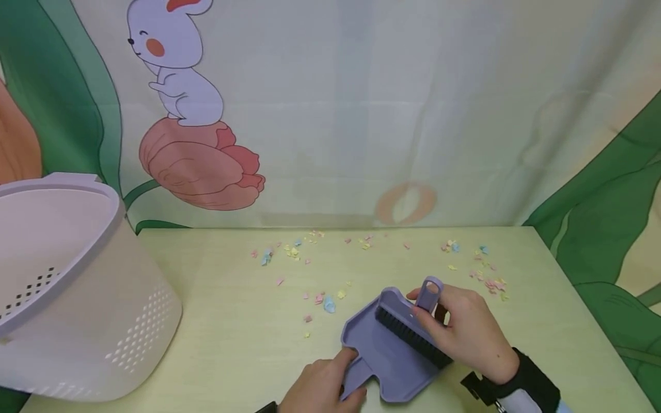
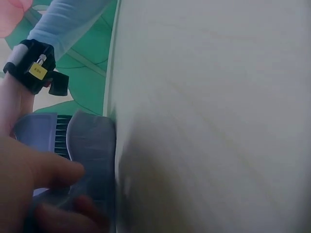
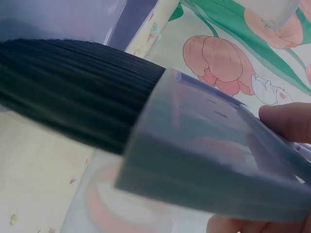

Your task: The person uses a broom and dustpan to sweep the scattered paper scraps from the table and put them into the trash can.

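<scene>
My left hand [image 1: 324, 383] grips the short handle of a purple dustpan [image 1: 384, 367] at the table's front. In the left wrist view, the thumb lies over the handle beside the pan's wall. My right hand [image 1: 462, 327] pinches the looped handle of a small purple brush [image 1: 428, 295]. Its dark bristles [image 1: 408, 335] overlap the pan in the head view. The right wrist view shows the brush's bristles [image 3: 73, 87] and its block [image 3: 209, 145] close up, with fingers on both sides of the handle.
Paper scraps in pink, yellow and blue [image 1: 329, 304] lie scattered over the light tabletop [image 1: 232, 344], mostly toward the back and right. A large white basket [image 1: 139, 321] with a purple rim stands at the left. Behind the table hangs a printed curtain [image 1: 320, 115].
</scene>
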Demonstrator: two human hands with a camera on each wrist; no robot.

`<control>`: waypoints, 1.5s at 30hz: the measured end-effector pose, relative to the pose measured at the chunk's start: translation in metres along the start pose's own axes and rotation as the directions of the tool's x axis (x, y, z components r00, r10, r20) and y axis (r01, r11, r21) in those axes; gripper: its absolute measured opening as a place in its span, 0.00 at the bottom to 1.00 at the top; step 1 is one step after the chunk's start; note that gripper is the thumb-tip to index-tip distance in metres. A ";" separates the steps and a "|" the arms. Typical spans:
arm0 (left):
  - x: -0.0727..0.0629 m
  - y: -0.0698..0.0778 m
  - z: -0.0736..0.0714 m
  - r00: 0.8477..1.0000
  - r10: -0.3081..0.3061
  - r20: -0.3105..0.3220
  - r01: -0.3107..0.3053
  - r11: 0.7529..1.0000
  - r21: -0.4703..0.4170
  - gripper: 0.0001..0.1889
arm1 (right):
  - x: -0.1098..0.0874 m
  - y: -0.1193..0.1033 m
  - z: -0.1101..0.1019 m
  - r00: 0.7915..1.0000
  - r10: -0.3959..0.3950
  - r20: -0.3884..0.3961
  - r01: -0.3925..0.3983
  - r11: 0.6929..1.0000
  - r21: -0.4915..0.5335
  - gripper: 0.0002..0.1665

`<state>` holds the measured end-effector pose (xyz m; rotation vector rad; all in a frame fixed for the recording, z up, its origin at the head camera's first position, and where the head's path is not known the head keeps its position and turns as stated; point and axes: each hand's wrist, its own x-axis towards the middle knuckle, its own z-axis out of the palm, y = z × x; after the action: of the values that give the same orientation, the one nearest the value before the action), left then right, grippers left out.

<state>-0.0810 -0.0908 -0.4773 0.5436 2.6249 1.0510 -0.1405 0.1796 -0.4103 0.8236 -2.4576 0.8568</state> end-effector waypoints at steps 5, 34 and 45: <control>0.002 0.001 -0.001 0.999 0.010 -0.039 -0.008 0.999 0.050 0.26 | 0.001 0.002 -0.008 1.000 0.004 0.000 -0.004 1.000 0.028 0.11; 0.005 -0.005 -0.009 0.998 -0.009 -0.057 0.011 0.999 0.043 0.26 | -0.022 0.100 -0.082 0.971 0.032 -0.235 -0.113 0.933 -0.341 0.15; 0.009 -0.004 -0.008 0.996 0.028 -0.081 -0.020 0.995 0.099 0.25 | -0.040 0.125 -0.099 0.965 0.005 -0.262 -0.133 0.871 -0.473 0.18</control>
<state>-0.0933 -0.0943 -0.4749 0.5656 2.7605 0.9747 -0.1739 0.3405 -0.4127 0.4126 -2.3255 0.3025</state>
